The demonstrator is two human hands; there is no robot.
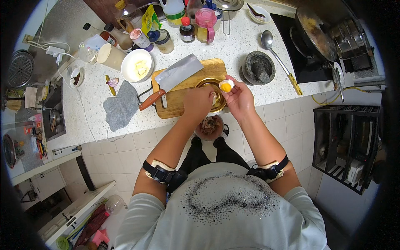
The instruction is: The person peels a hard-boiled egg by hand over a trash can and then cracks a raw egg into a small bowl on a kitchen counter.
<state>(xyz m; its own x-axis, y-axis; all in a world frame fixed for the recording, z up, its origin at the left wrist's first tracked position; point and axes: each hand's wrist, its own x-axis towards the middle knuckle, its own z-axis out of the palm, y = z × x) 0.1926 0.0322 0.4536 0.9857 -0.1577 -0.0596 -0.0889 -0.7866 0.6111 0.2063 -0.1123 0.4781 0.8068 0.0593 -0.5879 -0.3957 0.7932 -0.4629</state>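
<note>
My right hand [239,98] holds half an eggshell with an egg yolk [226,86] in it, at the right rim of a gold-coloured metal bowl [219,105]. Over the bowl's left side is my left hand [200,101], its fingers closed around a piece of eggshell [213,98]. The bowl stands on a wooden cutting board [175,104] and is partly hidden by my left hand. A cleaver [179,72] with a wooden handle lies across the board's left part. Behind it on the left stands a white bowl [125,67] with pale yellow pieces inside.
A stone mortar [258,67] and a metal ladle [278,57] are to the right, before the black cooktop [289,47] with a wok [315,34]. Bottles and jars line the back. A grey cloth [120,106] lies left. Below the counter edge, a bowl of scraps [209,128] sits between my feet.
</note>
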